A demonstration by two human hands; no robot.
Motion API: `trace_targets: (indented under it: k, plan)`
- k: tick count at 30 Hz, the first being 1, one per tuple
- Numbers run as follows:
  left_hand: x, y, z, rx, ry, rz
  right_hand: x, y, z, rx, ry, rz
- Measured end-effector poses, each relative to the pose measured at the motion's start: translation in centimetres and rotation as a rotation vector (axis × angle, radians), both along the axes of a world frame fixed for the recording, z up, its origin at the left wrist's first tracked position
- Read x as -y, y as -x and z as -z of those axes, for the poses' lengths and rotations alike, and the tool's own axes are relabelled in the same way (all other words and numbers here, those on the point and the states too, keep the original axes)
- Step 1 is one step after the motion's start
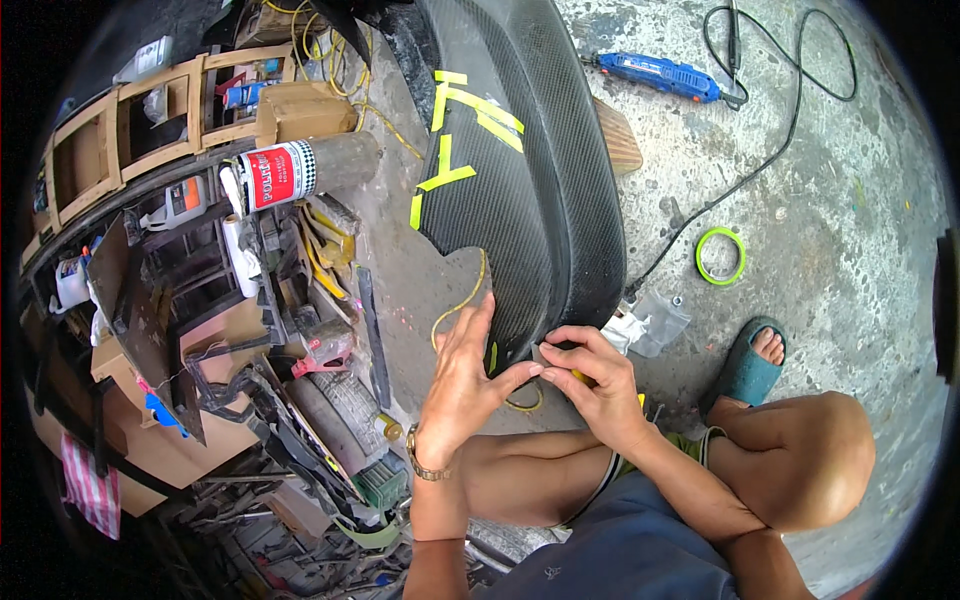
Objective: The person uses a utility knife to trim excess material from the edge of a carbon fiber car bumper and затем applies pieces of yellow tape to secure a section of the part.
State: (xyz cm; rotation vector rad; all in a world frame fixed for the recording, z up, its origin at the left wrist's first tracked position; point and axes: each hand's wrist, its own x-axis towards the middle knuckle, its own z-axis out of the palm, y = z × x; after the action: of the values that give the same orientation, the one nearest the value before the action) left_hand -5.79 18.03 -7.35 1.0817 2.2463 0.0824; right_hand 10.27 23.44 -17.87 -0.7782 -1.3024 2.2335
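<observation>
A: Navy cloth shirt (620, 550) right up against us, a bent bare knee (820, 455) beside it! And the hands?

B: Both at the near end of that long, curved, black carbon-weave panel (530, 190), which runs away up the middle! Right hand (592, 378): grip closed, fingertips pinching a tiny pale-grey piece (537, 353) at the edge; its kind I can't tell. Left hand (462, 365): fingers along the panel's left side, thumb stretched across to meet the right one. Does that grip squeeze or merely brace? Can't tell!

A: Fine edge work, I'd judge. How's it done well?

B: Steady the tip with the left, go small and light with the right, follow the curve. Mind those meeting thumbs; a slip could nip skin!

A: And elbow room?

B: Right's the generous side! Grey concrete floor (840, 270) spreads out, carrying a lime-green tape ring (742, 260), a blue power tool (660, 77) and its black cable (760, 165). Left's tight: a thin yellow cord (483, 270) curls beside the fingers, with a red-and-white tin (280, 175) among clutter beyond. I'd swing right, minding the teal sandal (752, 365)!
</observation>
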Motion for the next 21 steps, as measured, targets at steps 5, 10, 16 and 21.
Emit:
trace_targets:
  k: [5,10,16,21]
  plan:
    - [-0.1,0.1,-0.2,0.012,0.002,-0.009,0.3,0.1,-0.6,0.087,-0.198,0.022]
    - [-0.5,-0.5,-0.2,-0.047,0.03,-0.026,1.4,0.0,-0.4,0.1,-0.114,0.095]
    - [-0.2,-0.1,-0.2,0.012,0.052,-0.031,0.5,-0.4,0.1,0.025,-0.073,0.024]
    - [-0.2,-0.1,-0.4,0.024,0.062,-0.025,-0.3,-0.5,0.0,0.013,-0.101,-0.022]
